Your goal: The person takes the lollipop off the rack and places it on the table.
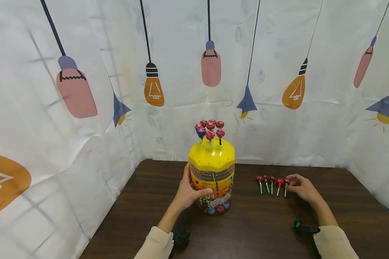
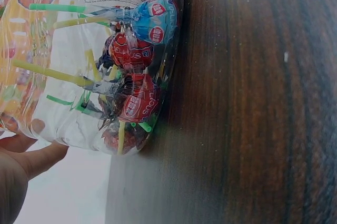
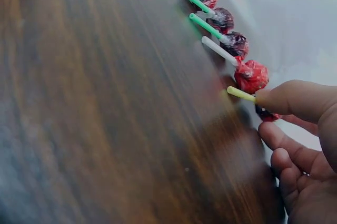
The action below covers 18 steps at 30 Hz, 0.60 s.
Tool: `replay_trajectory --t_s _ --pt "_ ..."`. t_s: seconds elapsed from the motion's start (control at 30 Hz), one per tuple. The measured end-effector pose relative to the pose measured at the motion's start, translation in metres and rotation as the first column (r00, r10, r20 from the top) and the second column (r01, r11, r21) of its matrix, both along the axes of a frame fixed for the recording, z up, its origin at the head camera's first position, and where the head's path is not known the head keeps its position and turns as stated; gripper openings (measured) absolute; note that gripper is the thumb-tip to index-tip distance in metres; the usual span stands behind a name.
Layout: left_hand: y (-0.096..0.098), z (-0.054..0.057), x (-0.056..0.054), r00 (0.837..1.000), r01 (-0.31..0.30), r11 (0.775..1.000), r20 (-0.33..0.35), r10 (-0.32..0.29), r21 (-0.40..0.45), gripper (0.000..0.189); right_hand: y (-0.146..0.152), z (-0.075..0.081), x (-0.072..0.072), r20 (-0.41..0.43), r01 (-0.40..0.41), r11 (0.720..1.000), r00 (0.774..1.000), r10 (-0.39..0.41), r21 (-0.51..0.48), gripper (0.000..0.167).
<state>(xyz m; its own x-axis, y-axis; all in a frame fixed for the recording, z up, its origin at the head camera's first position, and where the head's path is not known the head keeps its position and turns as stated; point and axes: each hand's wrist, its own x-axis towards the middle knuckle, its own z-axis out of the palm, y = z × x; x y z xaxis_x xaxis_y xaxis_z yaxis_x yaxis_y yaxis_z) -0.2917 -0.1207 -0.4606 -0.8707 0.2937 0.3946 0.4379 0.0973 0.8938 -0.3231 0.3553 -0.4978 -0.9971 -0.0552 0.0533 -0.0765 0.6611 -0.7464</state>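
A clear plastic jar (image 1: 218,185) stands upright on the table, its yellow lid (image 1: 210,160) topped by several wrapped lollipops (image 1: 210,135) stuck in by their sticks. My left hand (image 1: 188,193) grips the jar's left side, with the thumb across the front. More lollipops (image 2: 155,21) lie inside the jar's bottom, seen through its wall in the left wrist view. At the right end of a row of loose lollipops (image 1: 266,178), my right hand (image 1: 302,187) pinches a lollipop with a yellow stick (image 3: 241,94); its head is partly hidden by the fingers. Beside it lies a red lollipop (image 3: 251,75) with a white stick.
The dark wooden table (image 1: 246,230) reaches back to a white curtain (image 1: 181,129) printed with lamps, which also hangs along both sides. A black wrist strap (image 1: 306,228) sits at my right wrist, another strap (image 1: 180,236) at my left.
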Motion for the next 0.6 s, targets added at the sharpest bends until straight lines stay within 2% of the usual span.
replay_trajectory --t_s 0.4,0.6 --pt "-0.0003 0.0001 0.0002 1.000 0.001 1.000 0.003 -0.001 0.001 0.105 -0.0021 0.0021 0.0017 0.015 -0.025 0.999 1.000 0.025 0.026 0.048" --pt "-0.0005 -0.0002 0.0004 1.000 0.004 1.000 -0.007 -0.004 -0.003 0.105 0.0016 0.0045 0.0053 0.018 -0.028 0.999 0.999 0.027 0.030 0.056"
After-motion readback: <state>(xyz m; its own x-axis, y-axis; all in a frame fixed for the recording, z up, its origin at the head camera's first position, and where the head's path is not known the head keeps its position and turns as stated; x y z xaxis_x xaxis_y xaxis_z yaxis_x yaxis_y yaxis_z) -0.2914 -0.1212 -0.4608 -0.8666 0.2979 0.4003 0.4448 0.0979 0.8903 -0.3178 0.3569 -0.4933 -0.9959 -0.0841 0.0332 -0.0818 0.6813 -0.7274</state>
